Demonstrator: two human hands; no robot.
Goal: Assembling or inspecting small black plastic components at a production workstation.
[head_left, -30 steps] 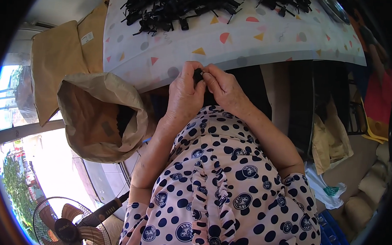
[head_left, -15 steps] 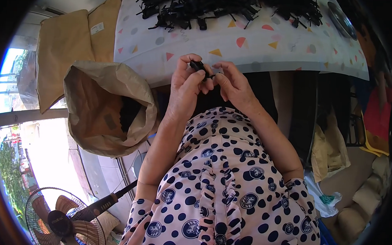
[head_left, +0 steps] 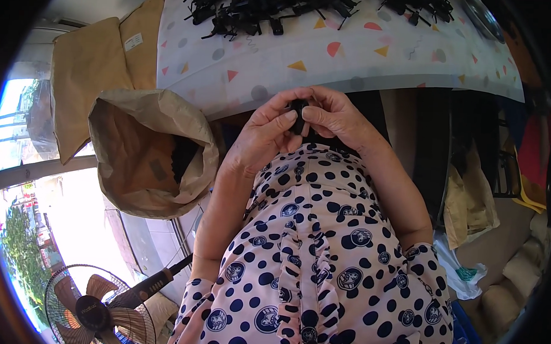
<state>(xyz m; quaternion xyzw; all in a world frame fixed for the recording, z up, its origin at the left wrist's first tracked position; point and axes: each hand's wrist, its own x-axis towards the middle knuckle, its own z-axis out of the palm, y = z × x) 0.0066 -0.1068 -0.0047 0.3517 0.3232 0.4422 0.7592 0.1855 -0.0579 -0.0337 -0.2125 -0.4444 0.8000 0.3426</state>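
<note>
A small black plastic piece (head_left: pixel 299 107) sits between my two hands, just off the table's near edge and above my lap. My left hand (head_left: pixel 270 126) is closed around it, thumb on its left side. From the other side my right hand (head_left: pixel 333 116) pinches it with thumb and fingers, the two thumbs almost meeting. Fingers cover most of the piece, so its exact kind does not show. Across the table's far side lies a heap of similar black parts (head_left: pixel 257 10) with thin strips sticking out.
The table (head_left: pixel 364 60) has a white patterned cover. To the left stands an open brown paper sack (head_left: pixel 186 199) with dark things inside; flat brown sacks (head_left: pixel 85 74) lean behind it. A fan (head_left: pixel 94 311) is at lower left. A round metal dish (head_left: pixel 484 21) lies far right.
Both hands have come slightly nearer to me and closer together. The right hand has closed onto the black piece, which is now upright and more hidden by fingers.
</note>
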